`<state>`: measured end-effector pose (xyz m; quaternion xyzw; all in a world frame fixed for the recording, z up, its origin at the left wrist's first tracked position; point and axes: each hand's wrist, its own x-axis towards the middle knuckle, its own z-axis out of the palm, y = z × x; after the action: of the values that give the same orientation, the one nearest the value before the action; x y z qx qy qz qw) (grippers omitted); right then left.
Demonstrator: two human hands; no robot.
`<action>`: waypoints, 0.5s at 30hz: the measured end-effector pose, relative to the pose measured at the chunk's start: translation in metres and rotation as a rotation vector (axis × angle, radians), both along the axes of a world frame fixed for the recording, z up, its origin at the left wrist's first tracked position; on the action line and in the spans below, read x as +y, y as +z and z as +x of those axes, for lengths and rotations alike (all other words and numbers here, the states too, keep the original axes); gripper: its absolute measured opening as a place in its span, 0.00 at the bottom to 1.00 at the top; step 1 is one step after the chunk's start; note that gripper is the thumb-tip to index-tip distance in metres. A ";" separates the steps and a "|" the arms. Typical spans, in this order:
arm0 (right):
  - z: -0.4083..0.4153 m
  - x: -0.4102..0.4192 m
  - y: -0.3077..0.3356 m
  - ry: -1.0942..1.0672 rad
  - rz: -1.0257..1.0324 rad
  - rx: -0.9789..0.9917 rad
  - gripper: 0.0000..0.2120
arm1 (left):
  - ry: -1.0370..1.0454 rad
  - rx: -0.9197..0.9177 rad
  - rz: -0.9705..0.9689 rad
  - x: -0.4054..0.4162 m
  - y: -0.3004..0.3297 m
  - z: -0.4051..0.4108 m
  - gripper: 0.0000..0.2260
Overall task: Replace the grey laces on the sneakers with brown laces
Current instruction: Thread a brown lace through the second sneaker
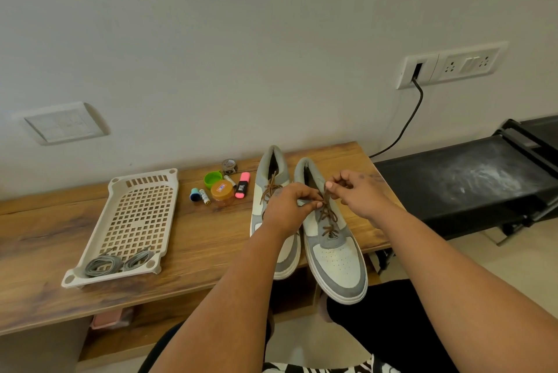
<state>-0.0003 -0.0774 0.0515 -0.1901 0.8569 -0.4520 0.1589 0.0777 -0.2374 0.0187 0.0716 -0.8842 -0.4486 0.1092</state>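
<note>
Progress: you look close to finished. Both sneakers sit side by side at 12 o'clock from you on the wooden bench (196, 240), and both already carry brown lacing.
Left sneaker (273, 191): a brown lace runs up its eyelets; whether it is tied at the top, I cannot tell, since your left hand covers part of it.
Right sneaker (335, 255): the brown lace (327, 217) crosses up the eyelets; its top ends are in your fingers.
Left hand (287, 209): thumb and forefinger pinch one lace end at the top of the right sneaker.
Right hand (356, 191): fingertips pinch the other end, just beside the left.
Remaining: by my judgement, only tightening and tying this last lace.
Basket (142, 200): at 10 o'clock, a beige perforated tray; the grey laces (116, 262) lie as two loose bundles at its near end, nothing else inside.
Beside the basket: small items cluster at 11 o'clock, including a pink highlighter (242, 185) and an orange-lidded jar (222, 191).
</note>
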 end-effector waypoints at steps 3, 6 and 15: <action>-0.001 -0.002 -0.002 0.018 -0.008 -0.023 0.10 | -0.004 -0.005 -0.007 0.001 0.001 0.002 0.05; -0.004 -0.002 -0.003 -0.028 -0.046 -0.032 0.12 | 0.008 -0.023 -0.016 0.001 0.005 0.003 0.06; -0.001 0.019 0.005 -0.105 -0.012 -0.059 0.05 | 0.012 -0.462 -0.249 0.006 0.031 0.015 0.09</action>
<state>-0.0015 -0.0588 0.0563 -0.1325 0.8578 -0.4704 0.1592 0.0928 -0.2313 0.0496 0.1634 -0.9337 -0.3072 -0.0848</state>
